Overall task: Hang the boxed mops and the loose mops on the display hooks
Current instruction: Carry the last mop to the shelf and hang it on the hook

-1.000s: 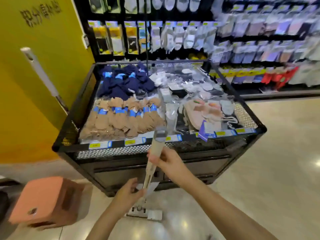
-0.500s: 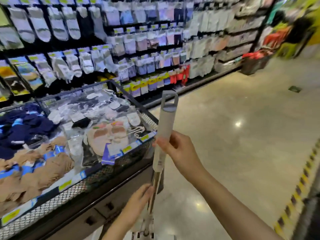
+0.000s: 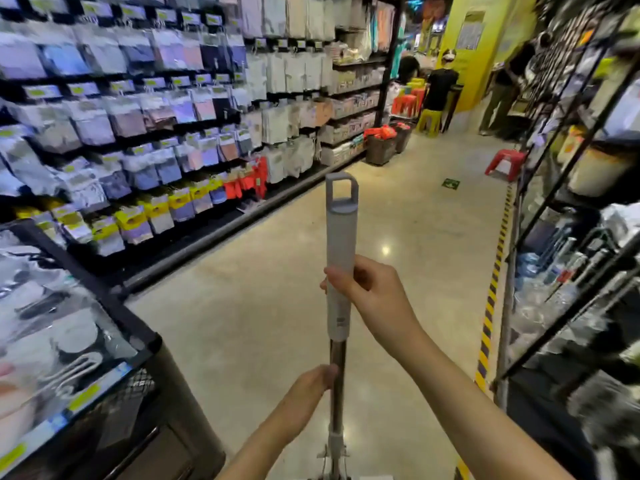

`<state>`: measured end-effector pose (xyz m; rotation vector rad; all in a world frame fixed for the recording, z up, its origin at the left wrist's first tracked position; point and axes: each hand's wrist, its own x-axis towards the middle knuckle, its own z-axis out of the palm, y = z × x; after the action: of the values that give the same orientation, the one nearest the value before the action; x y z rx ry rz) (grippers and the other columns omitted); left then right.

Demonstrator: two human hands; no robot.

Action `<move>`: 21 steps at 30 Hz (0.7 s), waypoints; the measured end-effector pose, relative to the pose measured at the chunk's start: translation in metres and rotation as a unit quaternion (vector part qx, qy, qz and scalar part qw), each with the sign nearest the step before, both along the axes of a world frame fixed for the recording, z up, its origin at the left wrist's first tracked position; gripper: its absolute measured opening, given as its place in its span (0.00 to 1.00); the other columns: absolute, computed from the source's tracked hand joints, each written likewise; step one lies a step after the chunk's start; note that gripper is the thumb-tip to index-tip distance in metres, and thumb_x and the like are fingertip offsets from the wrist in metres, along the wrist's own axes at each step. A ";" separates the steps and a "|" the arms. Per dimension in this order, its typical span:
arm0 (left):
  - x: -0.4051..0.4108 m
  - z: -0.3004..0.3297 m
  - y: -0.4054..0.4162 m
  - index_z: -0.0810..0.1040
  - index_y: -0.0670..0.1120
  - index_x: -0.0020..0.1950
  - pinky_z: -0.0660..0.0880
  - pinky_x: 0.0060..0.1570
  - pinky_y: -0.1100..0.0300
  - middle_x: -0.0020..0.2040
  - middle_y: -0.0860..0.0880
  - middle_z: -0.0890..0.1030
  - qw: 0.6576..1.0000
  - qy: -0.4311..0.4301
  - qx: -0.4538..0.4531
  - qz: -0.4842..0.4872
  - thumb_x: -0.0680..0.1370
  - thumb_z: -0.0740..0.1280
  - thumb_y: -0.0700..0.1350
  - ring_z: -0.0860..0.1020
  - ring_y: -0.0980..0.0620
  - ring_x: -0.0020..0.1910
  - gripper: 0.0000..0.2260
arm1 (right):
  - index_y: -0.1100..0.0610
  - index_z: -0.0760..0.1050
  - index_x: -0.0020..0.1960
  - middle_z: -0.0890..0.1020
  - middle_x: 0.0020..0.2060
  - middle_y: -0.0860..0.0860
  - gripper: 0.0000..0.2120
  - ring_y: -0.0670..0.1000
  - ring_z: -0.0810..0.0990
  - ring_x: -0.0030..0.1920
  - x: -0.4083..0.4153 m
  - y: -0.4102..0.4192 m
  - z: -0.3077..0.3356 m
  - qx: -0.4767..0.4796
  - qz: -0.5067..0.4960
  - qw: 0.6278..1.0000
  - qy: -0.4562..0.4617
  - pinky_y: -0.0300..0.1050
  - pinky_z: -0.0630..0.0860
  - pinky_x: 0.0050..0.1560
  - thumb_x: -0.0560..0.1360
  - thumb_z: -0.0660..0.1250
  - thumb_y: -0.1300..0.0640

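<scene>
Polished beige floor point(image 3: 284, 306) runs down the shop aisle, and everything else sits around the mop point(image 3: 341, 258) held upright in the middle of it. Left of the mop, a long wall rack point(image 3: 166, 109) carries rows of packaged goods on hooks, blurred too much to name. Right of the mop stands a dark metal shelving unit point(image 3: 568, 209) with assorted wares, and a yellow-and-black striped line point(image 3: 491, 299) on the floor runs along its foot. Low and left of the mop is a black mesh bin point(image 3: 114, 386) with bagged items and yellow price labels on its front edge. Far beyond the mop's top, people stand near a yellow pillar point(image 3: 485, 46), with red and yellow stools close by.

The mop itself has a pale grey grip with a hanging loop at its top and a metal shaft below; its head is cut off by the bottom edge of the view. The right hand point(image 3: 377, 296) is wrapped around the grey grip, fingers curled over it. The left hand point(image 3: 308, 393) holds the metal shaft lower down, thumb against the pole.
</scene>
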<state>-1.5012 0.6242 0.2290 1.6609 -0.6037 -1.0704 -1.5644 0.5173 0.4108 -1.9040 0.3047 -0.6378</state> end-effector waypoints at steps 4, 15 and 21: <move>0.030 0.011 -0.088 0.77 0.53 0.43 0.69 0.39 0.80 0.40 0.60 0.79 0.999 -0.010 -0.005 -0.039 0.81 0.55 0.55 0.77 0.70 0.38 0.14 | 0.51 0.79 0.44 0.84 0.37 0.49 0.06 0.52 0.83 0.43 0.023 -0.078 0.012 0.008 -0.050 0.998 -0.023 0.56 0.80 0.48 0.75 0.67 0.49; 0.154 0.035 -0.324 0.81 0.47 0.47 0.72 0.60 0.57 0.46 0.53 0.81 0.976 -0.059 -0.072 -0.199 0.72 0.58 0.71 0.79 0.53 0.50 0.29 | 0.59 0.78 0.41 0.83 0.34 0.51 0.16 0.46 0.83 0.36 0.108 -0.294 0.039 0.015 -0.211 0.973 -0.090 0.39 0.80 0.36 0.70 0.65 0.45; 0.201 0.066 -0.429 0.83 0.42 0.44 0.75 0.59 0.50 0.46 0.42 0.84 0.971 -0.063 -0.124 -0.195 0.72 0.62 0.64 0.81 0.43 0.51 0.25 | 0.60 0.78 0.42 0.83 0.34 0.52 0.16 0.44 0.84 0.36 0.147 -0.384 0.052 0.018 -0.259 0.959 -0.114 0.39 0.80 0.35 0.70 0.64 0.46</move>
<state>-1.3004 0.1953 0.2949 1.4292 -1.1367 -1.1165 -1.4171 0.1332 0.4625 -1.6970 0.6718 -1.1811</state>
